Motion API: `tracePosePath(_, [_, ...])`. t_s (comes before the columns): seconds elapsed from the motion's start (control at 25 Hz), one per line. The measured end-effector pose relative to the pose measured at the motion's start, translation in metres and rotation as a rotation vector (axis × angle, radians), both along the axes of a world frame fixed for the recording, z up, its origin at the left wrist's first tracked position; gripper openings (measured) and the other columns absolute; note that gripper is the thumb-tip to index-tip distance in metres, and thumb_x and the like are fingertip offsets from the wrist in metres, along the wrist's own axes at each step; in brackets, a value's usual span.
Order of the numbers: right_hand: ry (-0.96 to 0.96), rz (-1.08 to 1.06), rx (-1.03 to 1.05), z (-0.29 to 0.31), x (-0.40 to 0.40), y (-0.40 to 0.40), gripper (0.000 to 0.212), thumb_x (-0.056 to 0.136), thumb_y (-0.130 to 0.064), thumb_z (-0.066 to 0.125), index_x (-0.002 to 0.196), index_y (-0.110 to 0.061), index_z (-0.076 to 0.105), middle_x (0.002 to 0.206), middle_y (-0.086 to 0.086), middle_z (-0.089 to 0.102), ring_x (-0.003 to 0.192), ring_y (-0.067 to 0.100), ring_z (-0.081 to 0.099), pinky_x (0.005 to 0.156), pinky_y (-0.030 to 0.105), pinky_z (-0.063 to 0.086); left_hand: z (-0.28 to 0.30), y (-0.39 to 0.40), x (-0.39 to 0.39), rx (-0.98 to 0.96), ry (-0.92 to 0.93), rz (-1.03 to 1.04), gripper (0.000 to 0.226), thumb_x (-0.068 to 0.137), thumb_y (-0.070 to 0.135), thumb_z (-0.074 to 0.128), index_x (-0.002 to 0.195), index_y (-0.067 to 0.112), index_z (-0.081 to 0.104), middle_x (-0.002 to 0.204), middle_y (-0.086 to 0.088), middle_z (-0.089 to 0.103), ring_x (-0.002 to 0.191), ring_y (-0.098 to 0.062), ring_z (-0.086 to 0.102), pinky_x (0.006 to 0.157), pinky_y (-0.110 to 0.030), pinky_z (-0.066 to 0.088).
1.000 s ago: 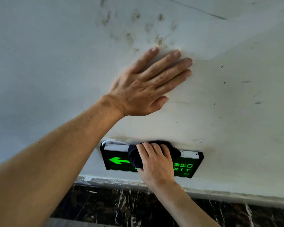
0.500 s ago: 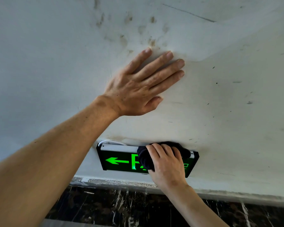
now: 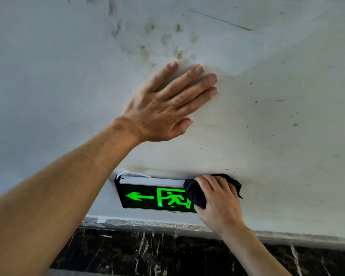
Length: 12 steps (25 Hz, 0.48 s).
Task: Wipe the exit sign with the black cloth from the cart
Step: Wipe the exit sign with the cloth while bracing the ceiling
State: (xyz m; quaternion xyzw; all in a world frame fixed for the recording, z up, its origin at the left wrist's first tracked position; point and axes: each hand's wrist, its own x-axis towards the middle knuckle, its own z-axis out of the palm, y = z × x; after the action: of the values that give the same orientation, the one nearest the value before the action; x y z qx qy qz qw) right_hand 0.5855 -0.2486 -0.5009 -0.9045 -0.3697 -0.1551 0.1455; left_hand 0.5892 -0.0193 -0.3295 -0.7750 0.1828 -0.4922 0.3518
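Note:
The exit sign (image 3: 147,196) is a black box with a lit green arrow and running-man figure, fixed low on a white wall. My right hand (image 3: 219,202) grips the bunched black cloth (image 3: 195,194) and presses it over the sign's right end, hiding the lettering there. My left hand (image 3: 167,108) lies flat on the wall above the sign, fingers spread and holding nothing. The cart is not in view.
The white wall (image 3: 287,136) is scuffed and stained, with smudges above my left hand. A white cable (image 3: 131,173) loops out at the sign's top left. Below the sign runs a rough plaster edge over dark marble skirting (image 3: 167,253).
My right hand has slid the cloth from the sign's middle to its right end, uncovering the green running-man figure. My left hand stays flat on the wall.

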Motion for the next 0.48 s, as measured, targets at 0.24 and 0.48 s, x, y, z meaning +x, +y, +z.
tracePosePath(0.24, [0.032, -0.064, 0.085, -0.0010, -0.0006, -0.0013, 0.062, 0.049, -0.023, 0.088, 0.105, -0.010, 0.067, 0.102, 0.005, 0.069, 0.092, 0.031, 0.064, 0.081, 0.042, 0.057, -0.0009, -0.0003, 0.0007, 0.003, -0.006, 0.000, 0.076, 0.090, 0.040, 0.052, 0.157, 0.015, 0.028, 0.161, -0.005, 0.025, 0.148, -0.029, 0.021, 0.123, -0.049, 0.005])
tracePosePath(0.48, [-0.007, -0.108, 0.136, -0.0035, -0.0009, 0.0012, 0.058, 0.043, -0.017, 0.090, 0.097, -0.011, 0.069, 0.095, 0.005, 0.070, 0.086, 0.032, 0.064, 0.075, 0.042, 0.057, -0.0008, -0.0012, -0.0004, 0.003, -0.011, 0.002, 0.075, 0.090, 0.040, 0.053, 0.157, 0.015, 0.029, 0.160, -0.005, 0.027, 0.147, -0.029, 0.023, 0.122, -0.049, 0.005])
